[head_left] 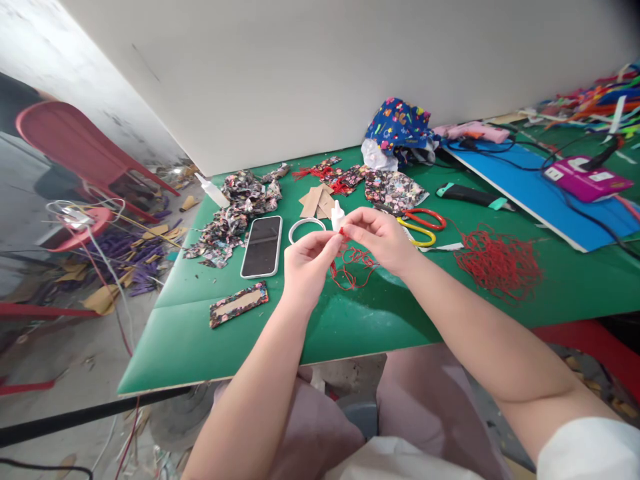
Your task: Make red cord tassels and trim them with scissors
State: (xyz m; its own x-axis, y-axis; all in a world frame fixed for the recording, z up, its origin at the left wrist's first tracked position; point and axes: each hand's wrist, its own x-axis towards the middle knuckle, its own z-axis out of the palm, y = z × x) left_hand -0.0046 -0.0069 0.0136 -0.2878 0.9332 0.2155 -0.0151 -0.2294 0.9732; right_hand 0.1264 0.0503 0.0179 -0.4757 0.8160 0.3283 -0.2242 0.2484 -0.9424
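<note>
Above the green table, my left hand [311, 259] and my right hand [379, 237] meet, both with fingers pinched on red string [350, 277]. Loops of the string dangle below the fingertips; the part between them is mostly hidden. Just behind the hands stands a white squeeze bottle [337, 215]. A white ring [304, 225] lies past my left hand, partly covered by it. Farther left is a smartphone [262, 247] with a dark screen. Beyond my right hand are scissors [425, 223] with red and yellow handles. A cloth-edged cardboard strip [239, 304] lies to the left front.
A pile of red string [497, 261] sits at right. Floral fabric scraps [235, 210], another white bottle [214, 191] and cardboard pieces [317, 201] lie at left and behind. Back right hold a utility knife [473, 196], blue board [520, 183], pink glue gun [477, 132] and purple power strip [585, 179] with cords.
</note>
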